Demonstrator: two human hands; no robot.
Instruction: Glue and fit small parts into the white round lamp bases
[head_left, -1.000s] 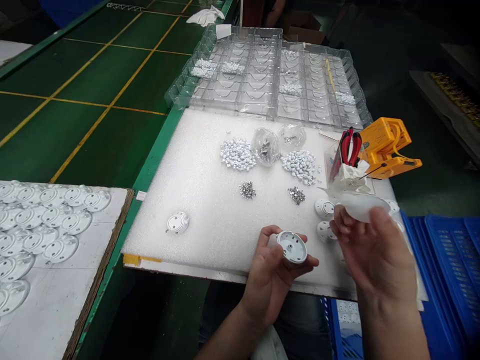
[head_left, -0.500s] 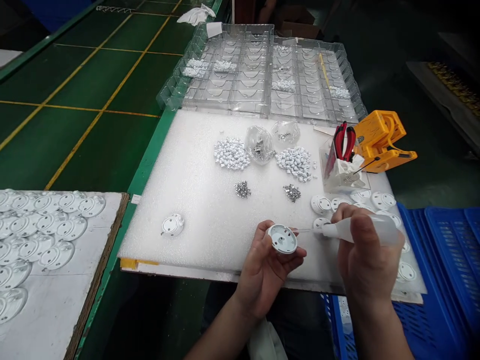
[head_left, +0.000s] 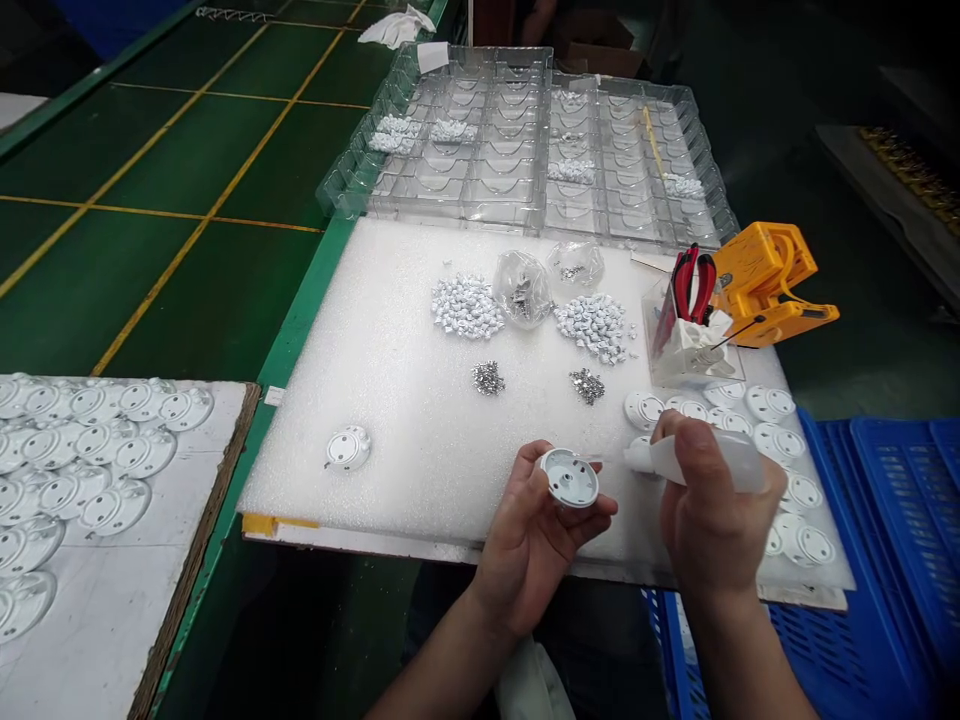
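Observation:
Between thumb and fingers, my left hand (head_left: 529, 540) holds a round white plastic part (head_left: 570, 478), its hollow side with several small holes facing up. My right hand (head_left: 716, 510) grips a translucent squeeze bottle (head_left: 694, 458) lying nearly level. Its thin nozzle points left at the round part's right rim; whether the tip touches cannot be made out. Below the right hand and around it, several similar white round parts (head_left: 769, 403) lie on the foam sheet (head_left: 405, 400). One more round part (head_left: 348, 447) sits alone at the left.
Piles of small white pieces (head_left: 466, 307) and metal bits (head_left: 488, 378) lie mid-sheet beside clear bags (head_left: 523, 290). Behind stand clear compartment trays (head_left: 502, 180). A box with red pliers (head_left: 694, 285) and a yellow tool (head_left: 772, 285) are at right, blue crates (head_left: 907, 480) beyond.
The right hand and bottle have shifted left, bringing the bottle's body nearer to the round part. The left hand keeps its hold almost unmoved; the whole view has shifted slightly.

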